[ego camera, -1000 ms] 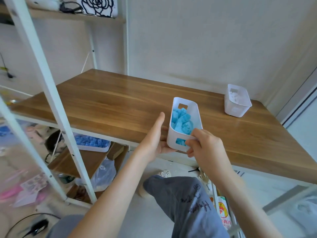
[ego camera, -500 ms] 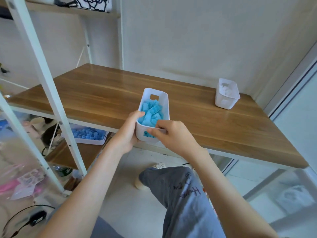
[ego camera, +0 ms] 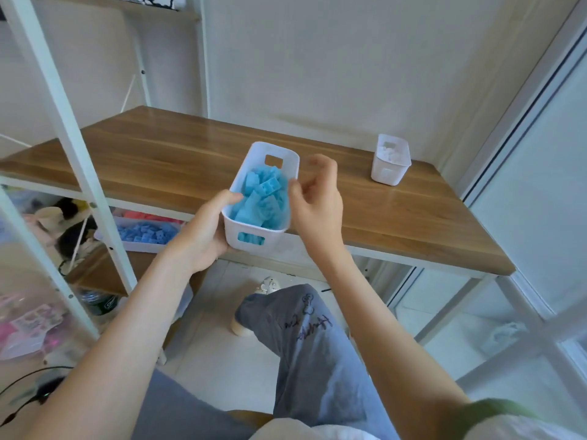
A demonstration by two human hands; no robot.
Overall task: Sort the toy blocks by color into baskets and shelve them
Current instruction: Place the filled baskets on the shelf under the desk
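Note:
A white basket (ego camera: 287, 154) full of light blue blocks (ego camera: 260, 201) is held over the front edge of the wooden table (ego camera: 158, 160). My left hand (ego camera: 203, 230) grips its near left corner, thumb hooked over the rim. My right hand (ego camera: 317, 198) hovers just right of the basket with loosely curled fingers and holds nothing. A second white basket (ego camera: 390, 160) with white blocks stands at the back right of the table.
A white metal shelf frame (ego camera: 70, 128) rises at the left. On the lower shelf sits a tray of darker blue blocks (ego camera: 146, 233) with pink blocks behind it. My knee in grey trousers (ego camera: 301, 328) is below the table edge. A glass door is at right.
My right hand let go of the basket's near end and moved to its right side. The left hand lifted the basket and now carries it alone.

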